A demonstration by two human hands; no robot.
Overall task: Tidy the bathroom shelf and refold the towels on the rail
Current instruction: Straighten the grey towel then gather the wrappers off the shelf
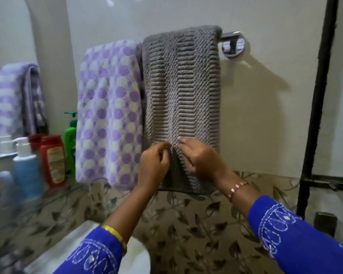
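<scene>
A grey ribbed towel (181, 91) hangs folded over the chrome rail (231, 35) on the wall. Beside it on the left hangs a purple-and-white dotted towel (109, 107). My left hand (153, 167) pinches the grey towel near its lower middle. My right hand (200, 158) pinches the same towel just to the right, fingers curled into the fabric. Between the two hands the cloth bunches into a small fold. On the glass shelf (48, 200) at the left stand a green pump bottle (70, 141), a red bottle (53, 161) and a blue pump bottle (26, 169).
A mirror (10, 56) at the far left reflects the dotted towel. A white basin (77, 252) lies below my left arm. A dark vertical pipe (319, 95) runs down the right wall. Leaf-patterned tiles (186, 224) cover the lower wall.
</scene>
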